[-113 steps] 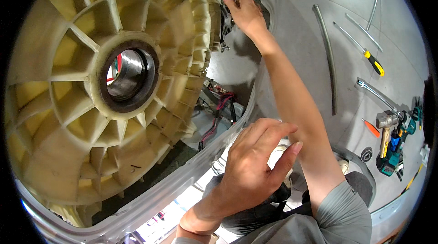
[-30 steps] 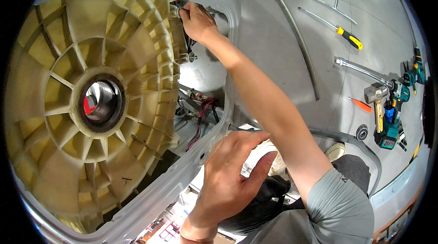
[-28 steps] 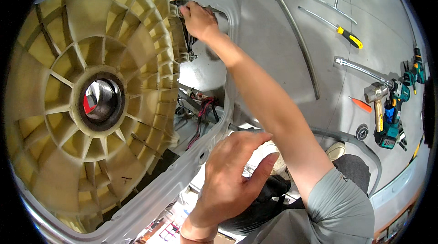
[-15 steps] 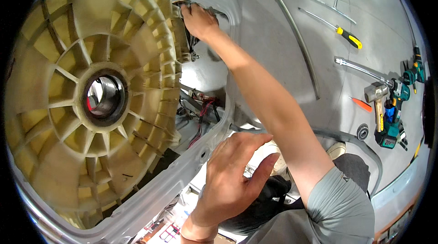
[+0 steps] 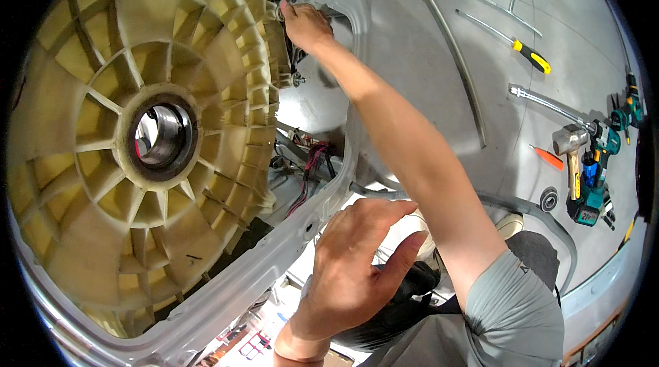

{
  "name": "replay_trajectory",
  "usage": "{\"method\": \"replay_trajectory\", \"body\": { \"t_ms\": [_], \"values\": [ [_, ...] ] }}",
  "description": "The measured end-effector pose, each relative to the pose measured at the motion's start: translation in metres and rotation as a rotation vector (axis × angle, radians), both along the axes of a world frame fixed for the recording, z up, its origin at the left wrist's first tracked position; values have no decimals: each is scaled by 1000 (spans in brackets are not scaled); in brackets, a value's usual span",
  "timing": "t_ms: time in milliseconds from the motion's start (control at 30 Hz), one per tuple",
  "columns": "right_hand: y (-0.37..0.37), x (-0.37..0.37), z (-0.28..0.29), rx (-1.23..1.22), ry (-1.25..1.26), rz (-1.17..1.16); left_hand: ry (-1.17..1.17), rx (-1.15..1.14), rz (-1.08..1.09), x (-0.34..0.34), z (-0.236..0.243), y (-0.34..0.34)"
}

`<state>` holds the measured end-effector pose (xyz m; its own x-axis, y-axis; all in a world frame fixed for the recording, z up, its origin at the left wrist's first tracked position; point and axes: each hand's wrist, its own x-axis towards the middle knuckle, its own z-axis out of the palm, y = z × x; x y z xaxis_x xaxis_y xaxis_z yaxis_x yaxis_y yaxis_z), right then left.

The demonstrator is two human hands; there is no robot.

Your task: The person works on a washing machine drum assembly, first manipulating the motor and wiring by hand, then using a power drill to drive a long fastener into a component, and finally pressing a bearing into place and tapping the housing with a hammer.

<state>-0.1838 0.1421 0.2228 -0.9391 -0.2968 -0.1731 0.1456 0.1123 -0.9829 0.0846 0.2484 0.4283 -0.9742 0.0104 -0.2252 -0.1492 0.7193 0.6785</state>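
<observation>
A large yellowed plastic washing machine tub (image 5: 51, 195) with radial ribs fills the left side, its round metal-lined hub (image 5: 163, 142) facing me. Around it runs the grey metal cabinet frame (image 5: 274, 267). My right hand (image 5: 310, 26) reaches into the far gap between tub and frame, beside a small bolt-like fitting (image 5: 297, 79). Its fingers curl round at the tub's edge; what they grip is hidden. My left hand (image 5: 357, 267) hovers over the near side of the frame, fingers bent and thumb apart, holding nothing.
Red and dark wires (image 5: 312, 168) run inside the cabinet. On the right floor lie a grey tube (image 5: 456, 68), a T-handle tool (image 5: 511, 10), a screwdriver (image 5: 528, 55), a hammer (image 5: 571, 151), a cordless power tool (image 5: 590, 195), a bearing (image 5: 548, 199) and a grey hose (image 5: 549, 219).
The view has shifted slightly. My right hand stays at the far tub edge, its fingers turned a little, with one digit now pointing up. My left hand keeps nearly the same pose.
</observation>
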Motion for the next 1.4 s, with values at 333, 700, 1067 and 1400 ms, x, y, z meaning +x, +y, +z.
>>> {"method": "replay_trajectory", "body": {
  "t_ms": [333, 700, 1067, 1400],
  "values": [
    [-2, 4, 0, -37, 51, -61, 7, -8, -5, 2, 0, -3],
    [-22, -5, -4, -48, -37, -230, 10, -12, -4, 3, 3, 2],
    [-47, 130, -19, -5, -197, -381, 36, 8, -35, 5, 1, 7],
    [-52, 135, -53, -171, -129, -417, 43, 2, -17, 14, 7, 4]
  ]
}}
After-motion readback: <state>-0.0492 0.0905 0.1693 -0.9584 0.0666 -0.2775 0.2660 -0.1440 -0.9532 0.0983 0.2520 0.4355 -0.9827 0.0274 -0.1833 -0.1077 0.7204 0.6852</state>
